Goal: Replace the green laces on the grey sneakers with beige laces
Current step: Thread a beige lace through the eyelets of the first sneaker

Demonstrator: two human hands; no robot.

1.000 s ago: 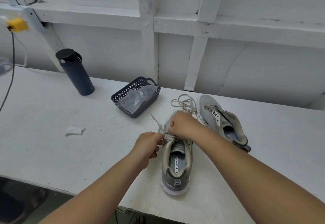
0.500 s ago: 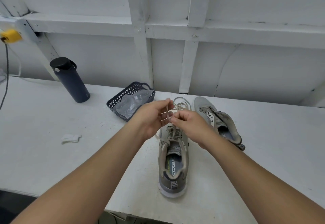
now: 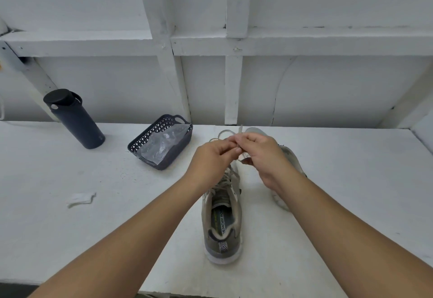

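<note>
Hands (image 3: 239, 154) hide second sneaker (image 3: 289, 157) behind lace (image 3: 240, 130).

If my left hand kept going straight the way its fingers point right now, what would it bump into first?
Your left hand points right, toward your right hand, and their fingertips almost meet around the beige lace. So it would likely meet the right hand's fingers first. Depth is hard to judge from this view.

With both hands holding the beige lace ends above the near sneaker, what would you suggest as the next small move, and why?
Probably cross the ends and tie them: the left hand and right hand pinch the beige lace above the near sneaker, which already looks laced.
</note>
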